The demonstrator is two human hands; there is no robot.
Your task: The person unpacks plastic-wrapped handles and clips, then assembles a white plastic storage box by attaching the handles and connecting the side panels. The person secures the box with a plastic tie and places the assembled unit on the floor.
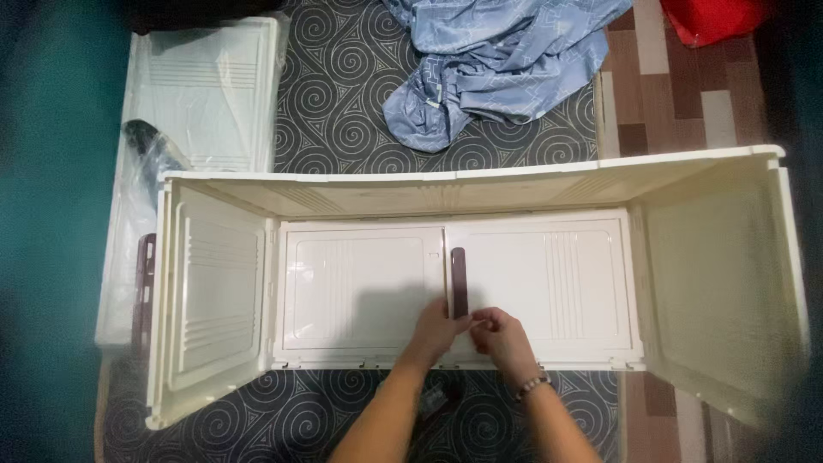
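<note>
- The cream plastic cabinet shell (480, 193) lies open on the patterned rug (343, 94), its back panel facing up and its side walls folded outward at 9 and 3 o'clock.
- A dark brown handle strip (459, 281) sits upright at the seam between the two back panels.
- The left hand (437, 328) rests on the panel just below the strip, its fingers pinched towards the right hand.
- The right hand (504, 336), with a beaded bracelet at the wrist, meets it at 6 o'clock of the strip; its fingertips pinch something too small to identify.
- A plastic-wrapped cream panel (206, 94) lies at 10 o'clock.
- Crumpled blue cloth (489, 60) lies at 12 o'clock.
- A red object (711, 17) shows at 1 o'clock.
</note>
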